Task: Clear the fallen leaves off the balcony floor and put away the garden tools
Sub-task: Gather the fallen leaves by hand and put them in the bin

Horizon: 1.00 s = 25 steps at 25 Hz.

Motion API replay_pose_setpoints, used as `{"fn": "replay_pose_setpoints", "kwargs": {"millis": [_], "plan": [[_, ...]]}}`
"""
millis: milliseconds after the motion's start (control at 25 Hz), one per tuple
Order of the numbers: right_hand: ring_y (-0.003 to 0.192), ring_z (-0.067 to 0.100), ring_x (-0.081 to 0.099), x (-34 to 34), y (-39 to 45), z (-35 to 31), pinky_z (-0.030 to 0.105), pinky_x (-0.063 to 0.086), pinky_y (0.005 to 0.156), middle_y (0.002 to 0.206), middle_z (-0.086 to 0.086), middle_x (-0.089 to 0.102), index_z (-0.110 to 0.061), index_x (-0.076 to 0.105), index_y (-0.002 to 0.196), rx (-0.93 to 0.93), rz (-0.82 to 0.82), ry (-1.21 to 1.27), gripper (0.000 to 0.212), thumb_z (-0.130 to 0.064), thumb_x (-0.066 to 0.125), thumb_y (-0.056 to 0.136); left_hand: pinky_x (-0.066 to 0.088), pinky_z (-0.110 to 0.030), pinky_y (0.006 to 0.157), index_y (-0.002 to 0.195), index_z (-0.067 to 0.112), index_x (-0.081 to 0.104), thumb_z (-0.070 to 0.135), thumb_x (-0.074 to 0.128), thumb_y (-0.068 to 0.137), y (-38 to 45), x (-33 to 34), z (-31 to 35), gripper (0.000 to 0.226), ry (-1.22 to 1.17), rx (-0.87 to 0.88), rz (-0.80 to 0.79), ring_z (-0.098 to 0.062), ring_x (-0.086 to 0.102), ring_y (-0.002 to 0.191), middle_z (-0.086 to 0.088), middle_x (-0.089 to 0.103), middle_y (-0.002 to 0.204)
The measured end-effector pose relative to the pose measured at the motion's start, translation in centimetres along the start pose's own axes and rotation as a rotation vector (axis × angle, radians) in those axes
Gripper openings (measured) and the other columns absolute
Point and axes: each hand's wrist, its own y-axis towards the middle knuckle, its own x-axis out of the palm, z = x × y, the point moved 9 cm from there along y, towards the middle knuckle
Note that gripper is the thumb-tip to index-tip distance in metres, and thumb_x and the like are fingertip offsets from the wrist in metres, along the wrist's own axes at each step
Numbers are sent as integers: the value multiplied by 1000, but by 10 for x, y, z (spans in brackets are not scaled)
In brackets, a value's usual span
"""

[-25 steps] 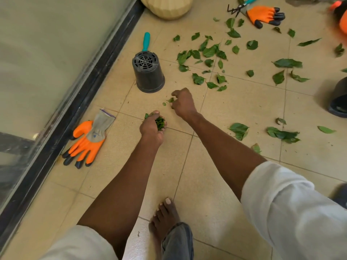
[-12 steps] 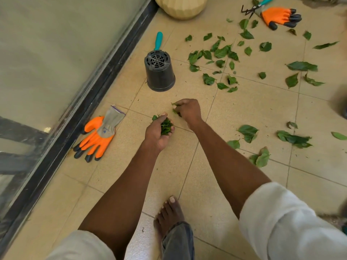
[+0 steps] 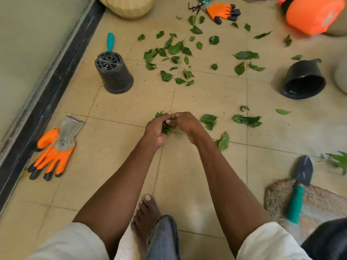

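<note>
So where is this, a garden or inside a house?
Probably a balcony or patio used for potted plants: a tiled floor beside a sliding glass door, with plant pots, gardening gloves and a trowel lying about.

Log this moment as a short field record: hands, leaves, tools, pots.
left hand: left hand grips a bunch of leaves
right hand: right hand pinches at that bunch, fingers meeting the left hand's
loose leaves: scattered leaves lie on the tiles ahead, more to the right
tools: trowel on the mat, near glove by the door track, far glove beside pruners
pots: upturned pot; tipped pot
</note>
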Motion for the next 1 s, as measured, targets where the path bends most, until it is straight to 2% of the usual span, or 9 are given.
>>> {"fn": "replay_pose_setpoints", "kwargs": {"millis": [80,120,240,320,440,680,760,880,1000], "plan": [[86,15,64,-32,-4,3,26,54,76,97,9,74,-12,76,97,-31,-14,14,19,-2,68,83,52,-23,54,87,7,62,1,60,91,2,13,-6,8,-8,-20,6,-15,60,58,-10,63,76],[92,17,65,-58,-4,3,28,53,82,103,9,74,-13,75,100,-77,81,-8,25,2,63,84,51,-21,48,86,6,61,-1,57,92,2,22,-9,11,0,-28,-3,-15,59,55,-11,61,76],[121,20,55,-123,-6,2,22,45,96,138,4,57,-19,65,126,-180,397,-550,48,6,53,86,49,-20,46,84,7,61,-2,56,93,2,42,-18,14,43,-38,-29,-15,56,60,-11,59,74],[137,25,39,-117,0,19,33,39,110,153,4,38,-23,53,139,-215,261,-914,57,4,50,89,49,-20,46,85,7,61,-2,57,93,3,49,-22,13,72,-47,-30,-16,57,62,-10,59,74],[132,30,40,-103,-10,40,38,42,108,151,6,40,-15,56,136,-356,246,-1129,49,5,46,92,49,-21,46,86,7,61,-1,58,92,5,52,-26,11,114,-47,-24,-16,57,63,-10,59,75],[110,32,50,-101,-23,30,39,48,87,119,17,57,-3,57,125,-443,403,-1211,35,4,44,93,48,-23,53,86,8,63,2,59,92,5,49,-33,9,147,-45,11,-17,58,62,-11,61,76],[102,30,56,-110,-23,25,37,50,83,114,17,60,-5,51,127,-311,467,-1035,34,-1,46,93,47,-23,56,88,7,64,2,59,92,5,46,-31,8,127,-40,28,-17,57,61,-11,61,76],[86,22,64,-115,-18,31,30,51,71,112,14,65,-10,45,140,-58,414,-439,50,-6,54,90,48,-23,56,88,8,64,4,59,93,8,40,-24,7,88,-17,67,-17,56,61,-10,61,76],[100,26,65,-79,-23,38,33,53,82,120,15,64,-9,53,135,-51,292,-550,47,-7,55,89,48,-23,54,87,7,64,5,60,93,8,35,-22,7,77,-4,103,-16,56,59,-9,61,77]]}}
